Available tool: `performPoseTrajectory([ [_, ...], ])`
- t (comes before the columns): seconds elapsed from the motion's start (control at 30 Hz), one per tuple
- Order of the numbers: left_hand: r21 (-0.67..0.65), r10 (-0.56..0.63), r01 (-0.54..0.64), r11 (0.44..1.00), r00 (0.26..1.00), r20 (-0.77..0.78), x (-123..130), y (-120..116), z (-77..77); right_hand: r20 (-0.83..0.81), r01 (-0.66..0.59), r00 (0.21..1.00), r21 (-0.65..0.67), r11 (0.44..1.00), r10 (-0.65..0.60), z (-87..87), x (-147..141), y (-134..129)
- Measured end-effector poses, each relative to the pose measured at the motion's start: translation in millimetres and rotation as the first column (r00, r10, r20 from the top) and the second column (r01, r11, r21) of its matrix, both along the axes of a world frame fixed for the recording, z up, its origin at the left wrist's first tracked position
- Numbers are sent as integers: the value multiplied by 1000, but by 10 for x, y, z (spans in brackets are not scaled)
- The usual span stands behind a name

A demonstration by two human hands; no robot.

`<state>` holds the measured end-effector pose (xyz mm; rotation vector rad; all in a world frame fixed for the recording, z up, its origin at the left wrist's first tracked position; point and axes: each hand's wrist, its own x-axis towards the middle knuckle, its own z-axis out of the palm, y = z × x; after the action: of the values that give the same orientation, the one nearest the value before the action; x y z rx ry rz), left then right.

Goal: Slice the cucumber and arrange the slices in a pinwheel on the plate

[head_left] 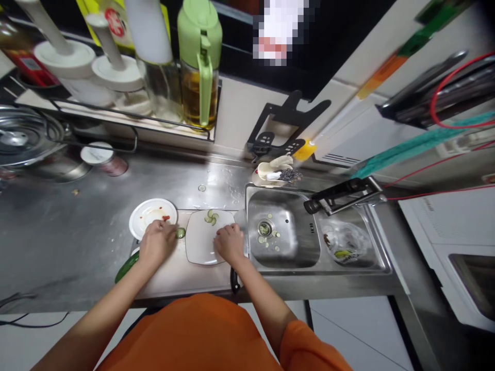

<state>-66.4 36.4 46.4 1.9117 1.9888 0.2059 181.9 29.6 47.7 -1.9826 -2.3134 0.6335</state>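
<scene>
fingers of the left hand (159, 238) are curling inward over the near right part of the round plate (135, 220), their tips pointing toward a green piece (180, 233) that is lying just beside them. whether they are pinching anything i cannot tell, as the knuckles are hiding the gap. fingers of the right hand (230, 241) are bending close together at the right side of the square plate (199, 246), partly closed; how firmly they are touching it is not showing, though the pose may be serving to steady that side.

thin green slices (211, 217) are fanning out in a curved pattern up and to the left of the right fingertips, on the far part of the square plate, so the spacing is looking deliberate. that plate is sitting flat between the two hands on the cutting board (172, 278), probably so both sets of fingers are having it within easy reach.

red bits (166, 218) are lying on the round plate, just beyond the left fingers. a cucumber (126, 267) is resting nearer the body, beside the left forearm. a knife (234, 281) is lying with its black handle toward the body, below the right fingers, seemingly set aside. loose slices (262, 239) are lying in the sink (299, 247), to the right of the right fingers.
</scene>
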Motion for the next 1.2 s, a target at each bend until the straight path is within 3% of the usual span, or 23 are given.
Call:
performPoseTrajectory([
  [0.13, 42, -76, 84, 996, 984, -160, 77, -51, -3, -20, -12, 1000, -5, 1000, 12, -8, -69, -109],
  [0.3, 41, -100, 109, 993, 979, -180, 128, -57, -25, -2, -29, 1000, -16, 999, 29, 7, -116, -169],
  [0.57, 137, -62, 68, 988, 997, -52, 95, -48, -169, -1, -14, 1000, -19, 1000, 14, 28, -140, -214],
  [0.67, 117, -73, 69, 991, 997, 36, 65, -36, -103, -49, 14, 999, -17, 1000, -14, 13, -170, -231],
  [0.77, -11, -61, 65, 998, 977, 204, 55, -25, 46, -154, 71, 985, -25, 997, -74, 11, -217, -224],
  [0.87, -181, 51, 19, 983, 927, 371, 102, -15, 163, -338, 102, 936, -21, 995, -103, 40, -268, -178],
  [1.0, -290, 114, 74, 954, 808, 579, 244, 31, 184, -546, 117, 833, 15, 993, -90, 96, -310, -77],
  [1.2, -405, 243, 115, 907, 642, 727, 476, 126, 181, -602, 167, 777, -85, 982, -185, 131, -245, 10],
])
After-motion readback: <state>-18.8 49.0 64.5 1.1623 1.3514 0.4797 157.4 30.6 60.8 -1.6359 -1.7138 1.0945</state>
